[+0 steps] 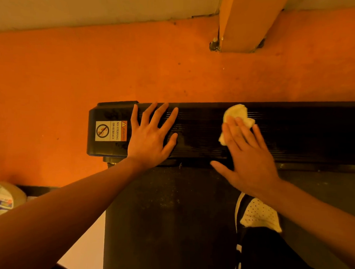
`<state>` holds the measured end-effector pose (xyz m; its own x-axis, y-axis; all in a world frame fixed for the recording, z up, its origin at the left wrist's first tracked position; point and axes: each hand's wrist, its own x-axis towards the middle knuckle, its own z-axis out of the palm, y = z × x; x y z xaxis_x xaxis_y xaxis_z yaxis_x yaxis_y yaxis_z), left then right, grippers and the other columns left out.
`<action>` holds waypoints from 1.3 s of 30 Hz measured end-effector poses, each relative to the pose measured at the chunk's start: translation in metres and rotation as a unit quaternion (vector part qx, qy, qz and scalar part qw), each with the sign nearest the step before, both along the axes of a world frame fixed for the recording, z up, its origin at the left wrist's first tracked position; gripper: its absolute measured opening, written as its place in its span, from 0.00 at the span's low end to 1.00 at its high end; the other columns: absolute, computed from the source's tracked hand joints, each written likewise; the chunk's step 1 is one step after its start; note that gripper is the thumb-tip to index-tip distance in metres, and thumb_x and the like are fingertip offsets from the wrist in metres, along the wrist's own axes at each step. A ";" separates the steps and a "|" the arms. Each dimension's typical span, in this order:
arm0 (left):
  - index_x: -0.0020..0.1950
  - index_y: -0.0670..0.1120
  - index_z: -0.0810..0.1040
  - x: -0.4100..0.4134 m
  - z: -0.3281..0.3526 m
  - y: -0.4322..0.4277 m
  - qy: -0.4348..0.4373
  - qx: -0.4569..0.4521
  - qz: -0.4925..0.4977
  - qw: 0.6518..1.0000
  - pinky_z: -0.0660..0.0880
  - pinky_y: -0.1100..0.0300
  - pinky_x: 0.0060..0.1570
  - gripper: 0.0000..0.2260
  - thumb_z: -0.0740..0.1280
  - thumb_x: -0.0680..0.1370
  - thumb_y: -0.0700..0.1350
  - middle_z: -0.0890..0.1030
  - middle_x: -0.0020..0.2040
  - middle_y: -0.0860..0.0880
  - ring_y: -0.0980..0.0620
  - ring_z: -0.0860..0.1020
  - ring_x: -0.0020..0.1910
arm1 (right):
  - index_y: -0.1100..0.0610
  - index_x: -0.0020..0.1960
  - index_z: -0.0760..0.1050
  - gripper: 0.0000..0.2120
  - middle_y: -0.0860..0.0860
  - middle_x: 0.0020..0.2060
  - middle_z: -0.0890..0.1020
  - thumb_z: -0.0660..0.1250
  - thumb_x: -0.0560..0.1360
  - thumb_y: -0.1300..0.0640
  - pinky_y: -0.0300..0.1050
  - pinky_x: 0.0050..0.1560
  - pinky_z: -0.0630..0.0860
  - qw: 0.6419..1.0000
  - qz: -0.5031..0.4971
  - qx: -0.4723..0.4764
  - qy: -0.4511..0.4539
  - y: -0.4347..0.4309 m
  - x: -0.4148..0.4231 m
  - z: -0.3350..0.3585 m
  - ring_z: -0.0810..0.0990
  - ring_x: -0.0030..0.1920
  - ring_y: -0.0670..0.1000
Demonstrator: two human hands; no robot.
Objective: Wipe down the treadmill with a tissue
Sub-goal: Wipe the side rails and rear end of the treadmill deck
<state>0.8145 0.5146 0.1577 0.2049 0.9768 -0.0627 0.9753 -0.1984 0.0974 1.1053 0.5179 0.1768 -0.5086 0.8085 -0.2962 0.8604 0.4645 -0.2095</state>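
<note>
Side rail (293,138): black, with fine ribbing running along its length.
End cap (111,112): plain black with dull smudges.
Warning label (110,131): pale ground, dark lettering, orange header strip, dark prohibition circle.
Tissue (236,113): pale cream-yellow, unpatterned.
Belt (169,214): dark grey, fine grainy texture with pale specks.
Floor (74,70): uniform orange with scattered dark spots.
Shoe (258,215): white upper with a regular grid of small dark dots, black trim.
Bag (1,200): white with blue print.

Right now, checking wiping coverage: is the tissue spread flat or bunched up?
Bunched up: the tissue sticks out in crumpled lumps from under the flat right hand.
</note>
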 end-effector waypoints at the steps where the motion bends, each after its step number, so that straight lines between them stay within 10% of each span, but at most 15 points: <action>1: 0.83 0.51 0.63 0.000 0.001 0.000 0.000 -0.003 -0.002 1.000 0.49 0.28 0.76 0.28 0.54 0.84 0.60 0.66 0.79 0.43 0.39 0.60 0.80 | 0.57 0.85 0.48 0.45 0.54 0.84 0.48 0.42 0.80 0.26 0.61 0.82 0.47 1.000 0.005 -0.001 0.015 0.002 -0.021 -0.001 0.43 0.84 0.54; 8: 0.83 0.51 0.63 -0.001 0.001 0.000 -0.001 0.004 -0.007 1.000 0.50 0.29 0.76 0.28 0.54 0.85 0.60 0.67 0.79 0.43 0.38 0.61 0.79 | 0.53 0.85 0.48 0.40 0.50 0.84 0.50 0.39 0.82 0.29 0.62 0.82 0.47 0.986 0.164 -0.023 0.004 -0.008 0.003 0.002 0.44 0.84 0.51; 14: 0.82 0.50 0.64 -0.001 0.000 0.000 -0.010 0.019 -0.008 1.000 0.50 0.29 0.76 0.28 0.54 0.84 0.60 0.68 0.78 0.42 0.38 0.62 0.79 | 0.56 0.84 0.52 0.39 0.56 0.83 0.58 0.44 0.83 0.31 0.67 0.79 0.54 0.992 0.080 -0.021 -0.091 -0.016 0.130 0.019 0.51 0.84 0.56; 23: 0.82 0.51 0.64 -0.001 0.000 0.000 -0.007 0.008 -0.006 1.000 0.50 0.29 0.76 0.28 0.53 0.85 0.61 0.67 0.78 0.42 0.38 0.62 0.79 | 0.54 0.84 0.49 0.39 0.51 0.84 0.48 0.38 0.83 0.31 0.59 0.83 0.43 0.984 0.175 -0.020 0.021 -0.024 -0.056 0.001 0.40 0.84 0.52; 32: 0.82 0.51 0.65 -0.002 -0.001 0.000 -0.023 0.024 -0.004 0.999 0.50 0.30 0.76 0.28 0.53 0.84 0.61 0.68 0.78 0.43 0.39 0.62 0.79 | 0.56 0.85 0.50 0.37 0.56 0.83 0.55 0.43 0.85 0.34 0.66 0.80 0.54 0.989 0.099 -0.025 -0.103 -0.013 0.112 0.016 0.49 0.84 0.56; 39: 0.82 0.51 0.64 -0.001 -0.001 0.000 -0.014 0.015 -0.004 1.000 0.51 0.29 0.76 0.28 0.54 0.84 0.61 0.68 0.78 0.43 0.39 0.62 0.79 | 0.55 0.85 0.47 0.40 0.53 0.84 0.48 0.37 0.82 0.31 0.61 0.82 0.47 0.999 0.038 -0.001 -0.006 0.009 -0.008 0.001 0.41 0.84 0.53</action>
<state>0.8132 0.5145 0.1568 0.2137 0.9765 -0.0273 0.9706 -0.2091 0.1195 1.0972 0.5271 0.1774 -0.5647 0.7675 -0.3034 0.8253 0.5280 -0.2003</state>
